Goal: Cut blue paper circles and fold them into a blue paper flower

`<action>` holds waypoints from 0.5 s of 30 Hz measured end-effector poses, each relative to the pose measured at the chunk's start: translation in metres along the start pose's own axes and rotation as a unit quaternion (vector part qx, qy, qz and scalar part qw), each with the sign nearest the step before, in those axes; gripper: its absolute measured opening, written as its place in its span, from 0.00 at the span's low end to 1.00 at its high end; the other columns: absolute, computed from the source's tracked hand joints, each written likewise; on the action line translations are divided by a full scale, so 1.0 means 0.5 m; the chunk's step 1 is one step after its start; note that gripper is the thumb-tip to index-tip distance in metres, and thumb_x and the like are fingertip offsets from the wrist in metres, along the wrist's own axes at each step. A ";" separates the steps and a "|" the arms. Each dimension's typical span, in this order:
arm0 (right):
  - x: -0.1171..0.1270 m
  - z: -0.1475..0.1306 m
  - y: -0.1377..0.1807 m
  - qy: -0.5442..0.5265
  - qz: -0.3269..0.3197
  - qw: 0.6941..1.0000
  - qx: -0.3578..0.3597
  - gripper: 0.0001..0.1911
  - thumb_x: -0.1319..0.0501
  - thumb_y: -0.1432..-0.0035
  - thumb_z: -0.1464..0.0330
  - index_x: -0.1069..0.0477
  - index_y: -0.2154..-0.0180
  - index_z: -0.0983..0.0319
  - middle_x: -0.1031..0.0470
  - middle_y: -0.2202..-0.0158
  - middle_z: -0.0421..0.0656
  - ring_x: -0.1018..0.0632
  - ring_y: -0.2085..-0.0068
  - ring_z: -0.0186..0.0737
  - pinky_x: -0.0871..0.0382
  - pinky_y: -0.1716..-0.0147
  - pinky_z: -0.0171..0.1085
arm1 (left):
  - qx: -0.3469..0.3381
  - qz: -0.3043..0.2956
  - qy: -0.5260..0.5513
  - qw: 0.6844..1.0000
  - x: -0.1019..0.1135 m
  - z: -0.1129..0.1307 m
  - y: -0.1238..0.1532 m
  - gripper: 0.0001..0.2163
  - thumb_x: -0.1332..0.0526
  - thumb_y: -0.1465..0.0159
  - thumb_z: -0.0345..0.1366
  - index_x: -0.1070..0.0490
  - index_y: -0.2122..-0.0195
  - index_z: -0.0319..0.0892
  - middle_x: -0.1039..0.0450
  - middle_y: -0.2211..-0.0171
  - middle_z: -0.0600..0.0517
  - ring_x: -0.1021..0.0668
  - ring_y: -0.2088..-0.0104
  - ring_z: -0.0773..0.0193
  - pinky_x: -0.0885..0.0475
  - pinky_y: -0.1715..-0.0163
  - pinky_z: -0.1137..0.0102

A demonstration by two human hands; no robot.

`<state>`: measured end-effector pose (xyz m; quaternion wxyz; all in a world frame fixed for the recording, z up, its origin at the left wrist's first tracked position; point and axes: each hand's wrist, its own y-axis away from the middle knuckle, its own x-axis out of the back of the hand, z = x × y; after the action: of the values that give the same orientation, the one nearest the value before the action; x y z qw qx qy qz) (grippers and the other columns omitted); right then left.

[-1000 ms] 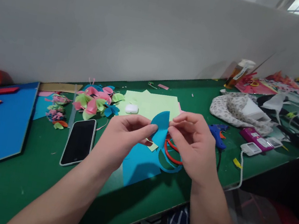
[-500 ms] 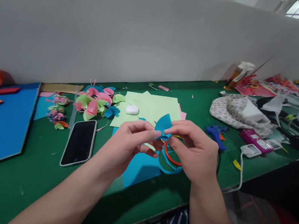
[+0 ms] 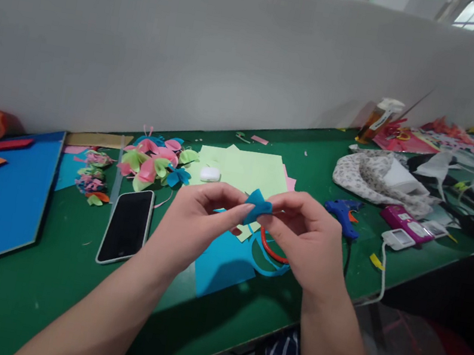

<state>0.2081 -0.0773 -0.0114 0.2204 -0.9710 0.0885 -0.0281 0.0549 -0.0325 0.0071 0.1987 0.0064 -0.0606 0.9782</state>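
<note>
Between both hands, a small piece of blue felt (image 3: pixel 257 206) is pinched and folded. My left hand (image 3: pixel 207 215) grips its left side with thumb and fingers closed. On its right side, my right hand (image 3: pixel 305 231) pinches it the same way. Underneath lie a blue felt sheet (image 3: pixel 224 266) and blue cut strips (image 3: pixel 269 271), beside the red handle of a tool (image 3: pixel 272 253), perhaps scissors. Light green sheets (image 3: pixel 248 167) are spread behind my hands, with a white earbud case (image 3: pixel 210 174) on them.
A phone (image 3: pixel 126 226) lies left of my arms, near a pile of felt petals (image 3: pixel 153 160) and a blue board (image 3: pixel 0 204). To the right are a blue glue gun (image 3: pixel 344 215), a patterned cloth (image 3: pixel 373 179), a purple device (image 3: pixel 406 223) and a bottle (image 3: pixel 379 119).
The blue felt has been folded into a smaller shape. My left fingers have closed in on it, and it sits slightly lower.
</note>
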 end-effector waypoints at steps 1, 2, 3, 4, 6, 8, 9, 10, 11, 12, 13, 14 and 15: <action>-0.002 -0.001 0.000 -0.006 0.016 1.000 -0.006 0.08 0.33 0.50 0.72 0.28 0.67 0.55 0.25 0.69 0.35 0.22 0.68 0.32 0.26 0.69 0.32 | -0.001 -0.005 0.001 1.000 -0.001 -0.001 0.001 0.03 0.32 0.47 0.34 0.24 0.74 0.42 0.26 0.76 0.56 0.26 0.76 0.71 0.28 0.77 0.79; -0.003 -0.001 0.000 -0.010 0.027 1.000 -0.011 0.10 0.32 0.50 0.72 0.29 0.66 0.54 0.25 0.70 0.33 0.22 0.68 0.31 0.26 0.70 0.30 | -0.003 -0.008 0.002 1.000 -0.001 -0.001 0.001 0.02 0.32 0.47 0.33 0.24 0.73 0.43 0.26 0.76 0.56 0.26 0.76 0.71 0.28 0.77 0.79; -0.003 -0.002 -0.001 -0.013 0.033 0.999 -0.015 0.11 0.32 0.51 0.72 0.29 0.66 0.54 0.25 0.70 0.33 0.22 0.69 0.31 0.27 0.71 0.30 | -0.005 -0.010 0.002 1.000 -0.002 -0.001 0.002 0.02 0.32 0.47 0.32 0.23 0.73 0.43 0.26 0.76 0.56 0.26 0.76 0.72 0.28 0.77 0.80; -0.003 -0.003 -0.001 -0.015 0.035 0.999 -0.018 0.13 0.32 0.52 0.72 0.30 0.65 0.53 0.25 0.71 0.32 0.22 0.69 0.31 0.27 0.71 0.30 | -0.007 -0.009 0.001 1.000 -0.002 -0.001 0.003 0.02 0.32 0.47 0.31 0.23 0.73 0.44 0.26 0.76 0.57 0.26 0.76 0.72 0.28 0.76 0.80; -0.001 -0.005 -0.001 -0.019 0.033 0.999 -0.022 0.14 0.32 0.52 0.73 0.30 0.64 0.53 0.25 0.71 0.32 0.22 0.69 0.31 0.27 0.71 0.30 | -0.014 -0.004 -0.001 1.000 -0.004 0.000 0.006 0.02 0.32 0.47 0.31 0.23 0.73 0.44 0.26 0.76 0.57 0.26 0.77 0.73 0.28 0.76 0.81; 0.000 -0.006 0.000 -0.019 0.028 0.999 -0.022 0.15 0.32 0.52 0.73 0.30 0.63 0.53 0.25 0.71 0.32 0.22 0.70 0.31 0.26 0.71 0.31 | -0.020 0.002 0.001 1.000 -0.006 0.002 0.008 0.03 0.31 0.47 0.31 0.23 0.73 0.44 0.26 0.76 0.58 0.26 0.76 0.73 0.28 0.77 0.82; 0.000 -0.007 0.001 -0.018 0.027 0.999 -0.022 0.15 0.32 0.52 0.73 0.30 0.63 0.53 0.25 0.71 0.32 0.22 0.70 0.31 0.26 0.71 0.31 | -0.021 0.004 0.002 1.000 -0.007 0.004 0.009 0.02 0.31 0.47 0.31 0.23 0.73 0.44 0.26 0.76 0.58 0.26 0.76 0.73 0.28 0.77 0.82; 0.000 -0.008 0.001 -0.018 0.026 0.999 -0.021 0.15 0.32 0.52 0.73 0.30 0.63 0.53 0.25 0.71 0.32 0.22 0.70 0.31 0.26 0.71 0.31 | -0.022 0.006 0.001 1.000 -0.008 0.006 0.010 0.02 0.32 0.47 0.31 0.23 0.73 0.44 0.25 0.76 0.58 0.25 0.77 0.73 0.28 0.77 0.82; 0.000 -0.008 0.002 -0.018 0.026 0.999 -0.020 0.15 0.32 0.52 0.74 0.30 0.63 0.53 0.25 0.71 0.33 0.22 0.70 0.31 0.26 0.71 0.30 | -0.024 0.009 -0.002 1.000 -0.009 0.008 0.011 0.01 0.32 0.47 0.32 0.23 0.73 0.44 0.25 0.76 0.58 0.25 0.77 0.73 0.27 0.77 0.82; 0.000 -0.009 0.003 -0.020 0.026 0.999 -0.020 0.15 0.32 0.52 0.74 0.29 0.63 0.53 0.25 0.71 0.33 0.22 0.69 0.31 0.26 0.71 0.30 | -0.027 0.014 -0.009 1.000 -0.010 0.010 0.012 0.01 0.33 0.46 0.33 0.23 0.73 0.44 0.25 0.76 0.58 0.25 0.77 0.73 0.27 0.77 0.82; 0.000 -0.010 0.003 -0.022 0.027 0.999 -0.020 0.15 0.32 0.52 0.74 0.29 0.63 0.53 0.25 0.71 0.33 0.22 0.69 0.31 0.26 0.70 0.30 | -0.032 0.020 -0.016 0.999 -0.010 0.012 0.014 0.01 0.34 0.44 0.34 0.23 0.73 0.44 0.25 0.76 0.57 0.25 0.77 0.73 0.27 0.77 0.82; 0.000 -0.011 0.003 -0.024 0.029 0.999 -0.020 0.15 0.31 0.52 0.74 0.29 0.63 0.53 0.26 0.71 0.33 0.22 0.69 0.31 0.25 0.70 0.30 | -0.040 0.027 -0.025 0.999 -0.011 0.013 0.015 0.03 0.35 0.43 0.35 0.23 0.73 0.44 0.25 0.76 0.57 0.24 0.77 0.73 0.27 0.77 0.81; 0.000 -0.011 0.004 -0.026 0.032 0.999 -0.019 0.15 0.31 0.53 0.74 0.29 0.63 0.53 0.26 0.71 0.33 0.22 0.68 0.30 0.25 0.70 0.29 | -0.050 0.032 -0.033 0.998 -0.010 0.013 0.017 0.04 0.36 0.41 0.35 0.23 0.72 0.44 0.24 0.75 0.57 0.24 0.77 0.72 0.26 0.77 0.81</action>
<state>0.2072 -0.0814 -0.0071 0.2049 -0.9721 0.1139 0.0057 0.0563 -0.0430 0.0124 0.1649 0.0262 -0.1164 0.9791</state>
